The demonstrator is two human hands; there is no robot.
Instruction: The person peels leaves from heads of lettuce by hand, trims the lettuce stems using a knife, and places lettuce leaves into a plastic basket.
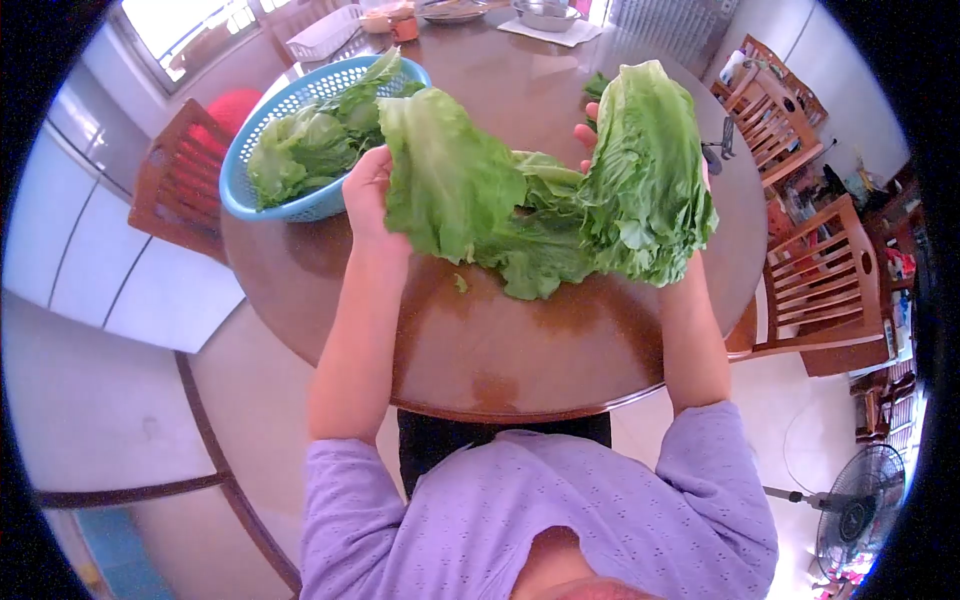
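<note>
In the head view, my left hand [372, 198] is closed on the edge of a broad lettuce leaf [445, 175], held up over the table. My right hand [587, 136] grips a head of lettuce [648, 175] from behind; the fingertips show at its left side and the palm is hidden. Between and below the two lie loose lettuce leaves [540, 255] on the table. To the left of my left hand stands a blue plastic basket [238, 185] with lettuce leaves [305, 150] in it.
The round brown table [500, 365] is in front of me. At its far side are a white basket [325, 35], a jar [403, 24] and a metal bowl [546, 14]. Wooden chairs [825, 275] stand around it. A fan [855, 515] is at lower right.
</note>
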